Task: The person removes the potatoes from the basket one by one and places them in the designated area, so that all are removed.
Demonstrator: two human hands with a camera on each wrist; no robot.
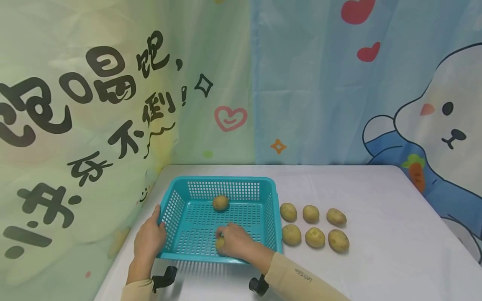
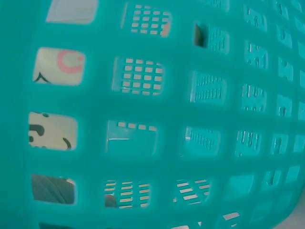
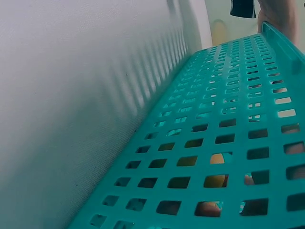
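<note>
A turquoise plastic basket (image 1: 222, 259) with slotted walls sits on the table. My left hand (image 1: 149, 236) grips its left rim, and the left wrist view is filled by the perforated wall (image 2: 95, 105). Inside the basket, near the front wall, my right hand (image 1: 236, 240) holds a potato (image 1: 220, 243), mostly covered by the fingers. Another potato (image 1: 220, 203) lies in the basket toward the back wall. Through the slots of the basket wall (image 3: 228, 109) in the right wrist view, bits of the held potato (image 3: 217, 180) and fingers show.
Right of the basket, several potatoes lie in two rows on the white table (image 1: 391, 234), among them a back-row potato (image 1: 311, 214) and a front-row potato (image 1: 338, 241). A printed curtain (image 1: 301, 104) hangs behind the table. Black wrist mounts (image 1: 165, 277) sit near the basket's front.
</note>
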